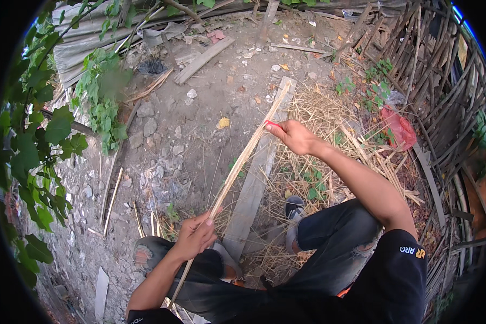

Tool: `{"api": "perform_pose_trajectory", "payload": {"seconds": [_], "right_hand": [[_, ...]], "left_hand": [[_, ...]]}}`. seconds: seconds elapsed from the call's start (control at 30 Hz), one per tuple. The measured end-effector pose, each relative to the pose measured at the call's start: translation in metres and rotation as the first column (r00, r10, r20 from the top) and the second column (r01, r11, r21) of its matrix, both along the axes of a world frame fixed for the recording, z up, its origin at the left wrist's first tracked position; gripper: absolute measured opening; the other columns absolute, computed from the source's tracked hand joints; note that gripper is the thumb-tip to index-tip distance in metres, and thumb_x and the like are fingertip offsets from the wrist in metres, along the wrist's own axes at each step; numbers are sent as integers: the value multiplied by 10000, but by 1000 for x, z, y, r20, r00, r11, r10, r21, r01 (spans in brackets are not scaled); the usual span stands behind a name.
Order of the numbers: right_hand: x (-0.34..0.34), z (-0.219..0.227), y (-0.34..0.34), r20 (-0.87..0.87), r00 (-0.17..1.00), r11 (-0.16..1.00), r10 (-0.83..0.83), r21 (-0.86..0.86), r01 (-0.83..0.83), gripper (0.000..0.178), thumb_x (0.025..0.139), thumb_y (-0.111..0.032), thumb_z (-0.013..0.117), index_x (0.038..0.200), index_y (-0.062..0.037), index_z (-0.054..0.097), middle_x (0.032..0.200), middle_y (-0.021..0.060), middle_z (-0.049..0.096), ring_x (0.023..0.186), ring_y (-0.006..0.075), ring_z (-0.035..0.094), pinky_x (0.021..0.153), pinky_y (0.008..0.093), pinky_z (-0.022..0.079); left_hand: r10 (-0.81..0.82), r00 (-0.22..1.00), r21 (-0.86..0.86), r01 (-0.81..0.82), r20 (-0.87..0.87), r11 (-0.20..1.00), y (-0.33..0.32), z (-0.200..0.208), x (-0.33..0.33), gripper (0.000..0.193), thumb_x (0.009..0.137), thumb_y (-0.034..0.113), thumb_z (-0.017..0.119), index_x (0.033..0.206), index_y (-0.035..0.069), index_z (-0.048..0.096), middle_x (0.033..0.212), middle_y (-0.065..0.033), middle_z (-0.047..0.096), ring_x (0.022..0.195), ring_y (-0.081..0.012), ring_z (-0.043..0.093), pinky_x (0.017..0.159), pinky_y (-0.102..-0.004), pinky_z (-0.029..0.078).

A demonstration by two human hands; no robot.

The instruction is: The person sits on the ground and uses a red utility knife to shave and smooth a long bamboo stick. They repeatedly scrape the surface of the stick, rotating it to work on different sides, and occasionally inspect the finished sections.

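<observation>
Straw-coloured strip [237, 167], held by my curled left grip [196, 234], may splinter if my right grip [298, 137], pinching a small red object [271, 123], presses unevenly.

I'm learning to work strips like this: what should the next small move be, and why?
Perhaps slide the red item slightly along the pale strip, away from the left hand: the right hand holds it at the strip, the left hand grips lower down, and thin scraps lie beside the plank.
</observation>
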State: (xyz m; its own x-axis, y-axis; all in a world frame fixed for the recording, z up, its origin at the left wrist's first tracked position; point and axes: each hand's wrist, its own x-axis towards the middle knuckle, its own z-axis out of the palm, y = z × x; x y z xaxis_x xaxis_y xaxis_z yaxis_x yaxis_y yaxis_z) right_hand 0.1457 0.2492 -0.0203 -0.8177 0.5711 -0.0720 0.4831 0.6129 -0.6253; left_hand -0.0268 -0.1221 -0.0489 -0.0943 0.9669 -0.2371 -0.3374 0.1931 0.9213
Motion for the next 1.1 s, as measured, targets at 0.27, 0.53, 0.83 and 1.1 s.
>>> {"api": "perform_pose_trajectory", "payload": {"seconds": [0.27, 0.53, 0.83, 1.1], "right_hand": [[1, -2, -20, -71, 983, 387, -172, -922, 1, 594, 1040, -616, 406, 656, -190, 252, 543, -65, 227, 427, 66, 183, 391, 279, 146], [6, 2, -29, 35, 996, 887, -80, 458, 55, 636, 1009, -571, 476, 829, -4, 701, 710, 248, 673, 712, 408, 691, 669, 530, 546], [17, -14, 17, -87, 993, 988, -75, -140, 62, 632, 1019, -628, 444, 678, -105, 541, 514, 19, 341, 429, 140, 347, 395, 338, 308], [3, -14, -4, -114, 976, 730, -185, -681, 59, 613, 1009, -630, 462, 645, -138, 431, 508, 24, 422, 377, 155, 390, 376, 326, 303]], "left_hand": [[18, 977, -79, -1, 214, 997, -2, 4, 0, 399, 1102, 156, 404, 1471, 26, 483, 559, 36, 316, 419, -60, 313, 428, -232, 295], [1, 987, -39, -7, -159, 999, -9, -7, 4, 409, 1102, 141, 401, 1493, 40, 466, 553, 46, 309, 425, -57, 330, 433, -236, 309], [-45, 999, -53, 47, 29, 997, -4, 4, 3, 414, 1102, 146, 397, 1495, 35, 459, 553, 46, 316, 426, -59, 320, 450, -233, 314], [-18, 993, -48, 24, 116, 999, -8, -1, -3, 423, 1104, 180, 409, 1496, 30, 452, 558, 36, 316, 419, -66, 321, 440, -232, 311]]}}
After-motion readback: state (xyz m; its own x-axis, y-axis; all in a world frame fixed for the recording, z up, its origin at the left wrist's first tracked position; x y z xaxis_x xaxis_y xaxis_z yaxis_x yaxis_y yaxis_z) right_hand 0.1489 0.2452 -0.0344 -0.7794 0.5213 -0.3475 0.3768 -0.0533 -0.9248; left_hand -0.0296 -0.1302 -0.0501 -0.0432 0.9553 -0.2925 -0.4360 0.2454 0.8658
